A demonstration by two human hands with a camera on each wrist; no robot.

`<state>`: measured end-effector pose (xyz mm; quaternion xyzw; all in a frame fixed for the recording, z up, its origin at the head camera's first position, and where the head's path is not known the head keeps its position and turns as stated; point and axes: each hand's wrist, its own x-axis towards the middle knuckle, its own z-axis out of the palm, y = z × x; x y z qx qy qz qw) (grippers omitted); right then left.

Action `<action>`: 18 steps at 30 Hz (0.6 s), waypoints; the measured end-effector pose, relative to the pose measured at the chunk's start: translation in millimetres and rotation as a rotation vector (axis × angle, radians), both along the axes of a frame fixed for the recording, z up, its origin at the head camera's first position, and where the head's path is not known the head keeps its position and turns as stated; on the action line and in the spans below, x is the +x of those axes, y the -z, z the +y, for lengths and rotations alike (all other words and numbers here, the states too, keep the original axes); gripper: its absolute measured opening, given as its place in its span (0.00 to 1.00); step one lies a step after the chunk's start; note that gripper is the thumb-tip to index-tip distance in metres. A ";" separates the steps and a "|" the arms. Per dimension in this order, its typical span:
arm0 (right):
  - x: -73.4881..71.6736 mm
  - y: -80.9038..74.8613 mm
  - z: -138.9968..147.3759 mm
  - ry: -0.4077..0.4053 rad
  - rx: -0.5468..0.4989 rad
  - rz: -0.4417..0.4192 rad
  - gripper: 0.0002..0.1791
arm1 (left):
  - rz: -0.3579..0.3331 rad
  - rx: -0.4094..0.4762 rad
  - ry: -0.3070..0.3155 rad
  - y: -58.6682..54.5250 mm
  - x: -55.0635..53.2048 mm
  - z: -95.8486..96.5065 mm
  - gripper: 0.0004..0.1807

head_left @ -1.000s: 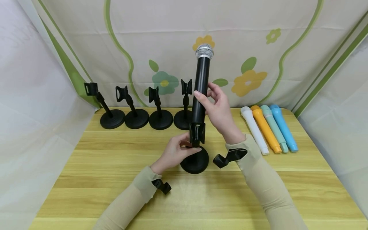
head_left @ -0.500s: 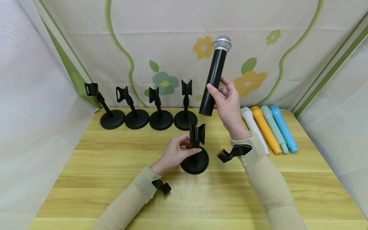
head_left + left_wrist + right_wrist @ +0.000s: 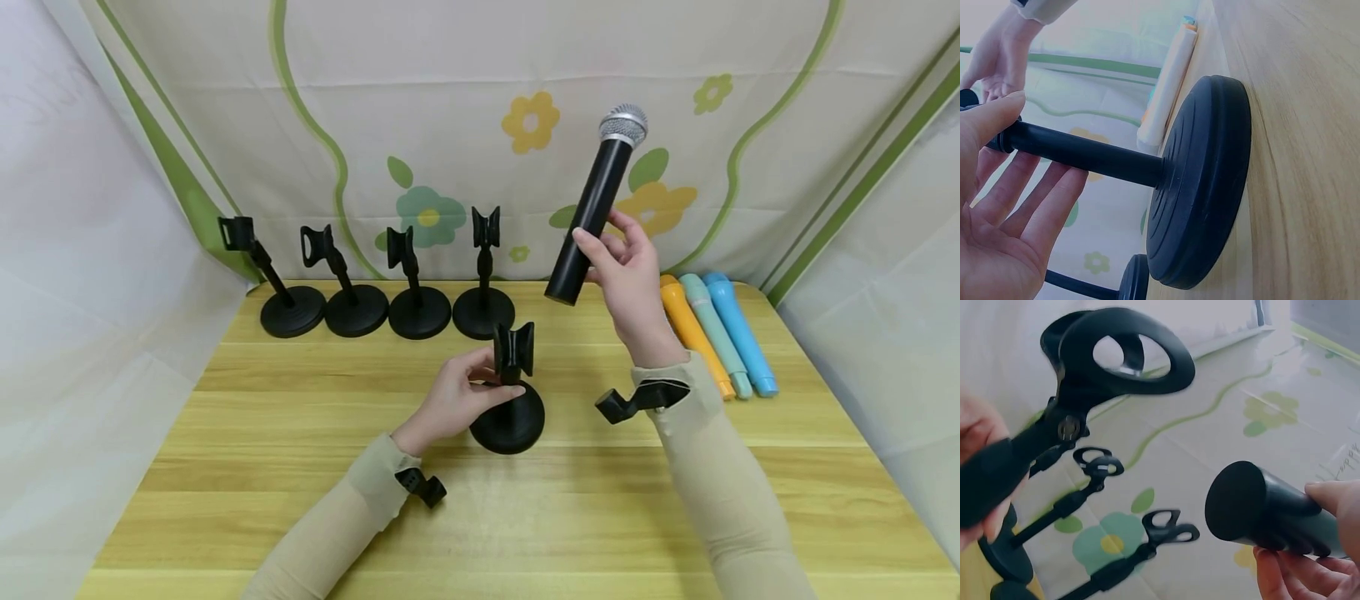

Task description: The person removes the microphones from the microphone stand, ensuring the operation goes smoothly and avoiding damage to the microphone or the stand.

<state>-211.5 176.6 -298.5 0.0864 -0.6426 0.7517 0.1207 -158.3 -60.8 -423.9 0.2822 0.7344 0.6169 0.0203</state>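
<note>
My right hand (image 3: 630, 283) grips a black microphone (image 3: 594, 208) with a silver mesh head, raised and tilted to the right above the table. Its flat lower end faces the right wrist camera. My left hand (image 3: 461, 396) holds the post of a black microphone stand (image 3: 508, 425) with thumb and fingers; the round base rests on the table. In the right wrist view the clip (image 3: 1122, 353) of this stand holds nothing and is apart from the microphone. The left wrist view shows the post (image 3: 1091, 152) between thumb and fingers.
Several black microphone stands (image 3: 420, 312) line the table's back left. At the right lie an orange microphone (image 3: 686, 321), a green one (image 3: 716, 333) and a blue one (image 3: 742, 333). A white microphone (image 3: 1168, 87) shows in the left wrist view. Flowered cloth (image 3: 450, 125) hangs behind.
The right hand has lifted the black microphone off the stand's clip and carried it right, tilting it further. The left hand and its stand have stayed in place.
</note>
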 end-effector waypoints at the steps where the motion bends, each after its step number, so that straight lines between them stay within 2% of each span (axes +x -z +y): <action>1: -0.5 2.2 2.7 0.002 -0.002 0.000 0.29 | 0.000 0.001 0.000 -0.3 0.3 -0.1 0.09; 10: -2.5 22.2 23.1 0.052 0.070 -0.042 0.30 | -0.002 0.015 -0.008 -1.7 1.7 0.1 0.09; 18: -1.0 33.2 36.6 0.066 0.082 -0.086 0.31 | -0.007 -0.004 -0.015 -1.9 2.1 0.4 0.10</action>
